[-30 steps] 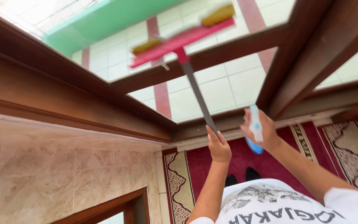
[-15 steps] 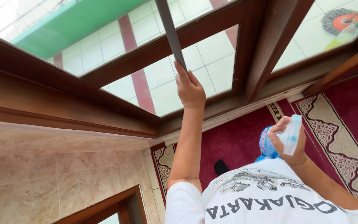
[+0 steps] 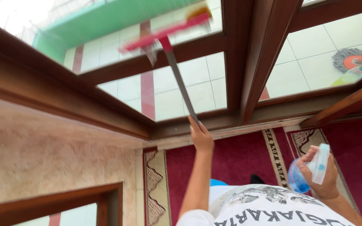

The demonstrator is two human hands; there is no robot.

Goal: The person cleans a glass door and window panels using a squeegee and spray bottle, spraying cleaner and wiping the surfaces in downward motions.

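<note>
My left hand point(image 3: 200, 137) grips the lower end of a grey pole point(image 3: 181, 86). The pole carries a red squeegee head point(image 3: 164, 30) with a yellow tip, blurred, lying against the glass pane point(image 3: 197, 90) of a brown wooden window frame point(image 3: 248, 58). Lower right, near my white printed shirt point(image 3: 269, 207), my right hand point(image 3: 320, 179) holds a spray bottle point(image 3: 311, 169) with a pale trigger head and a blue body.
Through the glass I see white floor tiles with red stripes, a green wall point(image 3: 105, 19), and a round mop head point(image 3: 352, 59) beside a green bottle point(image 3: 350, 76). A red patterned carpet point(image 3: 239, 161) lies below. A marbled beige wall point(image 3: 51, 155) is at the left.
My left hand pushed the pole far up the glass, then drew it back down, so the squeegee head is in view again. My right hand with the bottle dropped lower to the right.
</note>
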